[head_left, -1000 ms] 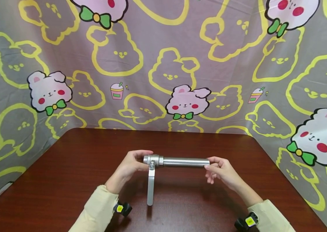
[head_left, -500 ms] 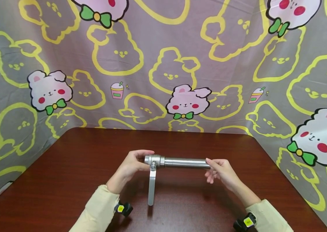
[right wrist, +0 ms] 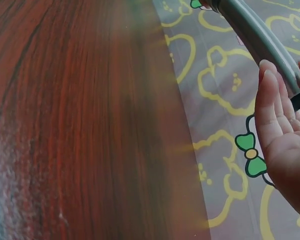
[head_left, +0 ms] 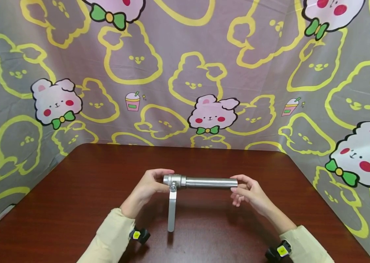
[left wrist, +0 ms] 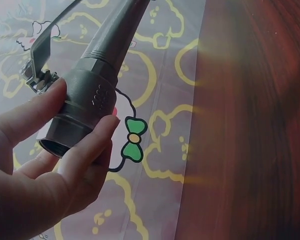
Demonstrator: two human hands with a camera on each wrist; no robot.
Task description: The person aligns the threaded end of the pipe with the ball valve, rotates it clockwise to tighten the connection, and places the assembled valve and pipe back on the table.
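- Behind it all we see a rabbit-print curtain, which seems to play no part in the work.
- Next comes the wood-grain tabletop; the joined pipe and valve are held over its middle, not yet set down.
- Our steel pipe lies roughly level between the hands, one end in the valve, so we judge the joining at least well begun.
- The ball valve sits at the pipe's left end, its other mouth bare.
- The left hand holds the valve body firmly, thumb and fingers round its outer end.
- The right hand pinches the pipe's free end lightly — a narrow grip, suited to turning.
- The lever points toward us, square to the pipe.
- At the hex collar a few thread rings show — we cannot tell whether the pipe is fully tight, so more turning may be left.
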